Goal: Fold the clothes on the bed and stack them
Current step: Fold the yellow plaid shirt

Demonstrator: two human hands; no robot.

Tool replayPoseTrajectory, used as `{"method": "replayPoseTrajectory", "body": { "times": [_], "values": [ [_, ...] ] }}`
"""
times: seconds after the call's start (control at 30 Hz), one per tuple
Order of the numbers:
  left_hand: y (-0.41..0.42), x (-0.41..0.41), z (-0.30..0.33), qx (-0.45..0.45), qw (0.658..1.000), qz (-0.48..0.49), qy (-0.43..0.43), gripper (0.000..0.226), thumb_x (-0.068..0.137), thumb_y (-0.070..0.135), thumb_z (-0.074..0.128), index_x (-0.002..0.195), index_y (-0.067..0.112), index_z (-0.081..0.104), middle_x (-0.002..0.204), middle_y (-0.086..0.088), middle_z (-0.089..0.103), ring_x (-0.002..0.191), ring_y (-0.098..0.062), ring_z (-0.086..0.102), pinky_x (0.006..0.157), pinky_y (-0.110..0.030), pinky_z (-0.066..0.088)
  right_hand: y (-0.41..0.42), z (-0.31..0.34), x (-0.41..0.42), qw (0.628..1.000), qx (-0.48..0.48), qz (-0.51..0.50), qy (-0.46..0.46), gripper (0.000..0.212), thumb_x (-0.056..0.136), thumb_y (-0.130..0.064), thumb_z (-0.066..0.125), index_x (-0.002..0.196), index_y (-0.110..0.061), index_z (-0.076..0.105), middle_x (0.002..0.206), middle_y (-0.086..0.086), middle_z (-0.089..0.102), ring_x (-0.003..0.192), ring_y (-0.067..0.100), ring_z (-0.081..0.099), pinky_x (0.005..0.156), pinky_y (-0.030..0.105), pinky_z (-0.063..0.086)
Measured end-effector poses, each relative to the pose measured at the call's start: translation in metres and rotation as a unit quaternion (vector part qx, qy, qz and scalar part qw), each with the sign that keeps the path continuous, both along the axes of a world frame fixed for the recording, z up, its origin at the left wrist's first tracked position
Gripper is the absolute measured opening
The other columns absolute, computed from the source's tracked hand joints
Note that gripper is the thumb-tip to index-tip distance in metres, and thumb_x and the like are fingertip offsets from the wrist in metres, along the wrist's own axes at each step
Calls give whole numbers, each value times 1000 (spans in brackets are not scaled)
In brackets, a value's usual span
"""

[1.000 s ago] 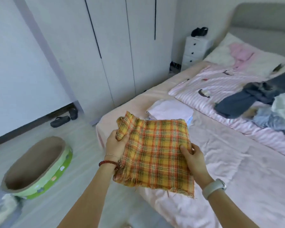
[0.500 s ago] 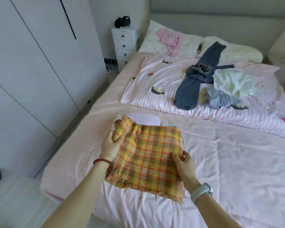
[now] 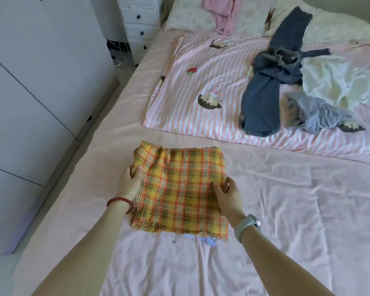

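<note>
While the pink bed [image 3: 286, 210] stretched away, a folded plaid cloth [image 3: 179, 189] lay near its left edge, long axis running near to far. The left hand [image 3: 130, 182] gripped its left edge and the right hand [image 3: 229, 197] pinched its right edge. No writing was legible.

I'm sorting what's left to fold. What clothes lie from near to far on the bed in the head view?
Plaid cloth held in both hands → light blue garment → dark blue jeans → pink garment on the pillow.
</note>
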State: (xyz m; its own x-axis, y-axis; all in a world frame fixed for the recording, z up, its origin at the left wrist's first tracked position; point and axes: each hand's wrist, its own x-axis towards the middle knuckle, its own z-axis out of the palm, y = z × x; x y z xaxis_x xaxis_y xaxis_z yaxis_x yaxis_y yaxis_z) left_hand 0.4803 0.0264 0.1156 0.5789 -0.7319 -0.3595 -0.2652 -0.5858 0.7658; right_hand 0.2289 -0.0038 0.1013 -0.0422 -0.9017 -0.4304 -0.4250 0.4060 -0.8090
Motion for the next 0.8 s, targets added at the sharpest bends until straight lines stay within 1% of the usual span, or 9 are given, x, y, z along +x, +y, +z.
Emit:
{"method": "replayPoseTrajectory", "body": {
  "times": [0.07,0.1,0.17,0.23,0.3,0.4,0.53,0.67,0.8],
  "values": [
    [-5,1,-19,73,997,-3,5,40,96,32,44,121,0,46,85,-6,53,72,-22,50,67,-32,39,-2,-18,4,995,34,6,92,57,94,-33,50,141,-8,31,132,14,48,115,30,49,94,40,43],
    [-5,1,-23,95,995,2,-18,47,96,33,45,130,1,40,103,-12,55,86,-27,53,75,-35,42,1,-21,6,989,18,-1,148,58,93,-33,50,142,-10,29,137,15,42,122,31,43,99,43,38],
    [-2,1,-24,78,979,-9,-189,56,95,34,46,142,8,29,138,-18,40,120,-36,42,95,-48,36,11,-17,12,965,-117,-7,236,54,93,-28,49,142,-14,33,141,14,37,129,32,35,103,47,27],
    [5,-9,-18,-34,920,-111,-374,54,91,36,45,140,15,35,145,-17,36,130,-38,35,102,-57,28,15,-11,24,916,-269,39,294,49,92,-26,43,139,-16,40,141,16,40,130,35,36,106,54,24],
    [11,-23,-21,-94,860,-239,-440,54,88,43,40,139,24,39,146,-13,37,133,-37,34,102,-61,25,10,-10,39,883,-291,139,341,52,91,-34,32,142,-25,35,150,12,30,138,35,25,109,57,9],
    [18,-30,-42,26,840,-354,-410,57,90,58,27,143,35,29,152,-7,27,139,-33,24,106,-62,19,1,-25,53,876,-171,248,377,54,96,-47,20,147,-39,5,158,1,-6,144,27,-10,113,53,-7],
    [22,-19,-68,103,833,-376,-392,60,90,61,16,146,41,11,157,0,12,143,-27,11,110,-57,10,-3,-39,56,861,-121,301,393,55,96,-51,15,145,-41,-8,156,-3,-18,142,23,-20,113,51,-10],
    [10,-24,-50,143,813,-400,-398,58,91,58,23,145,39,13,157,-2,8,143,-28,5,109,-60,6,-8,-11,50,913,-111,264,291,50,99,-40,26,147,-34,15,158,-4,-2,144,19,-10,115,46,-5],
    [-1,-59,-1,80,851,-361,-374,45,90,35,49,134,24,46,148,-7,30,139,-30,20,109,-59,13,6,27,7,954,-138,156,218,42,97,-25,40,139,-19,40,148,2,35,139,19,23,113,35,22]
  ]
}}
